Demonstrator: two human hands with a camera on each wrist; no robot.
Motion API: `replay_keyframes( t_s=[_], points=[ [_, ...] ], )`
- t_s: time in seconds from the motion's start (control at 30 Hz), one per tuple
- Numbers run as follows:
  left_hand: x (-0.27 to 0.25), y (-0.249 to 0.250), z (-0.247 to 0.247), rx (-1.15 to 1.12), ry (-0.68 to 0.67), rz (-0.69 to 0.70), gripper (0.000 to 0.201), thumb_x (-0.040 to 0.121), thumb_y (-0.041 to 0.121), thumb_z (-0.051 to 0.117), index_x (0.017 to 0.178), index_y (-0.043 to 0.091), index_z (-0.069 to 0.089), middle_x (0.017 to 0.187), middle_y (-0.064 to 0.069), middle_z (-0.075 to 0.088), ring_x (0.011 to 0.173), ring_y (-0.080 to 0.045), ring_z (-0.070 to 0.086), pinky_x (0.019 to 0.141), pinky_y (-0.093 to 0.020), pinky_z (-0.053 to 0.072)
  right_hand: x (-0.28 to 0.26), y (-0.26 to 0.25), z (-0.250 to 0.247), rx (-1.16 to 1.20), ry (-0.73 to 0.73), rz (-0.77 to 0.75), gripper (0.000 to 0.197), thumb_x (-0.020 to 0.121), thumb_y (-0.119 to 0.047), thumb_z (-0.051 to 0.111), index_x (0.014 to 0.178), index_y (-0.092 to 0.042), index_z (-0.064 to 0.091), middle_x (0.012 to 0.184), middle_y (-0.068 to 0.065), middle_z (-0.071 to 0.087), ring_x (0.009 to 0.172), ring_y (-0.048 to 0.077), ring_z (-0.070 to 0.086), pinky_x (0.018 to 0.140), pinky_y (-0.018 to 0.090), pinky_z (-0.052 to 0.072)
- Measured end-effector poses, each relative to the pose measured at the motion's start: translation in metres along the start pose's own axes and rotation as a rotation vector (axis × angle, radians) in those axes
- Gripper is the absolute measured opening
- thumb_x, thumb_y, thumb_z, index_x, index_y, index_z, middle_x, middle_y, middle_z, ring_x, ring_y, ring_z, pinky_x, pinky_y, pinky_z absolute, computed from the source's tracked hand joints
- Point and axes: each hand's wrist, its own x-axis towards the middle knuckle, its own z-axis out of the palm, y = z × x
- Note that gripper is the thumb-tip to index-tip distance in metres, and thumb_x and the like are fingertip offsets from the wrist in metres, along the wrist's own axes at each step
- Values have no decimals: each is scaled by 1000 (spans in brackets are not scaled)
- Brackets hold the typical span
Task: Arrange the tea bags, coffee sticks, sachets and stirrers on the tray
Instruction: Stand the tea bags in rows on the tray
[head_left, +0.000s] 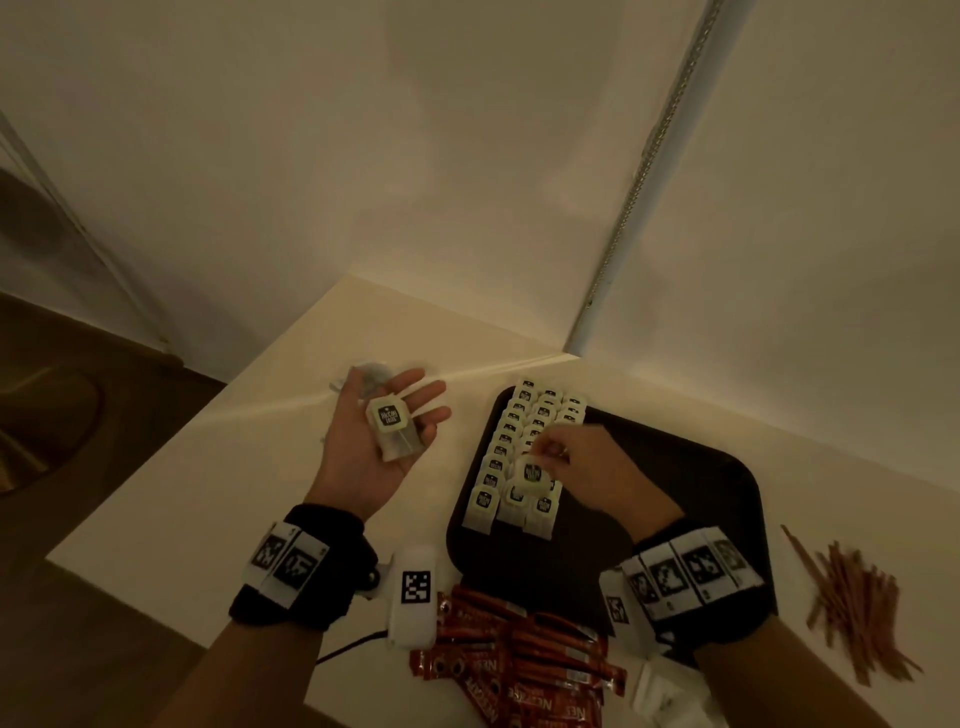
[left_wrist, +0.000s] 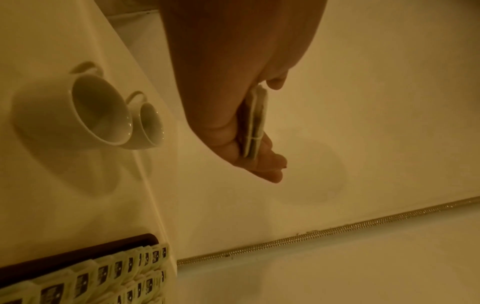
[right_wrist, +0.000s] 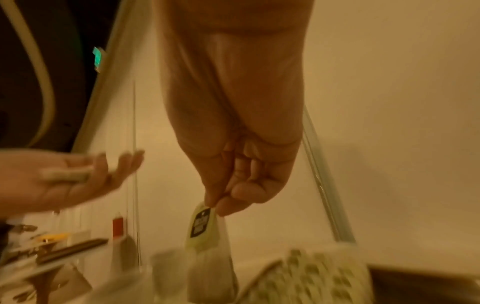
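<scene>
On the pale counter, my dark rounded plastic tray (head_left: 691, 499) carries three overlapping rows of pale green tea bags (head_left: 511, 452) running away from me, tags up. My left hand (head_left: 379, 441) cradles a small stack (head_left: 393, 426), fingers loosely spread. My right hand (head_left: 576, 462) pinches one bag (right_wrist: 207, 236) by its tag, hanging long-axis down above the near row; dropped carelessly, it could skew the rows.

One dark tray (head_left: 675, 519) carries three columns of tea bags (head_left: 511, 452), too overlapped to count exactly. Beside the tray: two white cups (left_wrist: 109, 115), one heap of coffee sticks (head_left: 524, 660) and one heap of stirrers (head_left: 857, 613), both uncountable.
</scene>
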Motion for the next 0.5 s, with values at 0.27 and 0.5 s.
replay_keyframes(
  t_s=[0.27, 0.5],
  points=[
    [4, -3, -9, -17, 40, -7, 55, 75, 56, 46, 88, 9, 73, 95, -11, 72, 67, -23, 68, 52, -21, 54, 0, 43, 70, 54, -197, 153, 20, 91, -16, 58, 109, -9, 62, 112, 3, 60, 98, 10, 52, 83, 16, 42],
    [4, -3, -11, -11, 45, -3, 55, 71, 56, 47, 78, 11, 78, 95, -11, 73, 68, -23, 69, 53, -22, 54, 13, 53, 91, 124, 2, 232, 15, 90, -11, 60, 102, -5, 66, 100, 4, 63, 87, 7, 52, 72, 12, 39]
  ],
)
